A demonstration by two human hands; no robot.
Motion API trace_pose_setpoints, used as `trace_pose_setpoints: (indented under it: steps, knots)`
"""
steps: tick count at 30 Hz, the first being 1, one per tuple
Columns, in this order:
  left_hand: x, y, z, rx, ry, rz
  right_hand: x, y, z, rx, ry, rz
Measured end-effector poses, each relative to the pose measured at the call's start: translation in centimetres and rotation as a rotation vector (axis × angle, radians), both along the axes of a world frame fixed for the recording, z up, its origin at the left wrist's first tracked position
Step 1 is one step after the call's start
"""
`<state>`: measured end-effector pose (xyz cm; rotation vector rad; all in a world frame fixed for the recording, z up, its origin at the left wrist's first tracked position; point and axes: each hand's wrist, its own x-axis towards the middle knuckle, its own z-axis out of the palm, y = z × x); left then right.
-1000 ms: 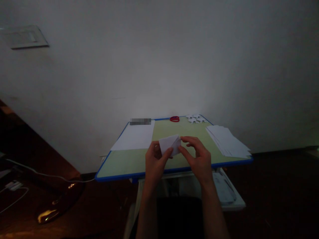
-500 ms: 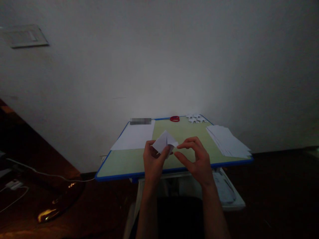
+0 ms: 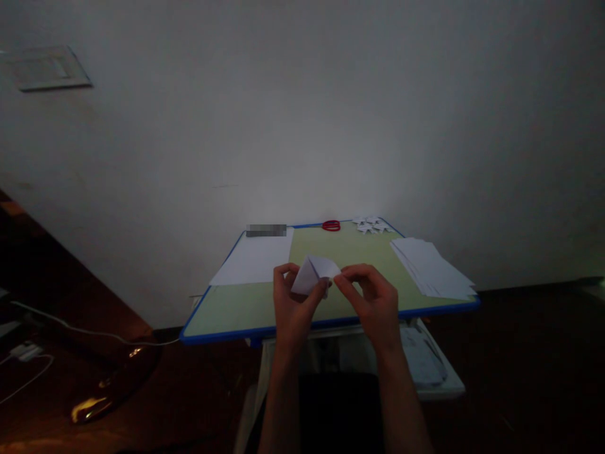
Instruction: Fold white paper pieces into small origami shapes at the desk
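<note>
The forearms (image 3: 401,397) are bare and slender, with plain black clothing (image 3: 340,413) between them.

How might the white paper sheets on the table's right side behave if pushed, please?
The white paper sheets would probably slide apart, since their edges lie unevenly fanned. They look thin, so they would likely bend easily. Lying flat, they seem unlikely to tip.

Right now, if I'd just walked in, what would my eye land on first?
Probably the folded white paper at the middle, held up between the left hand and the right hand, which pinches one corner. Next, perhaps the red scissors at the far edge of the blue-rimmed green table. To their right sits a cluster of small white paper shapes.
</note>
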<state>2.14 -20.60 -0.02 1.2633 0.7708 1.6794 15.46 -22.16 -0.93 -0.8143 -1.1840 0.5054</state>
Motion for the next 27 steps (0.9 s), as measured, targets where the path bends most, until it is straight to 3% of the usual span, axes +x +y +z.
trace_pose_setpoints:
  steps: [7,17,27]
  knots:
    - [0.12,0.34,-0.56,0.050,0.068,-0.075,-0.18,-0.08,0.17,-0.009,0.066,-0.014]
    - [0.25,0.36,-0.32,0.073,0.082,-0.152,-0.21,-0.18,0.54,0.050,-0.165,-0.018]
    - [0.12,0.40,-0.39,0.061,0.094,-0.037,-0.15,-0.15,0.53,0.031,-0.156,-0.051]
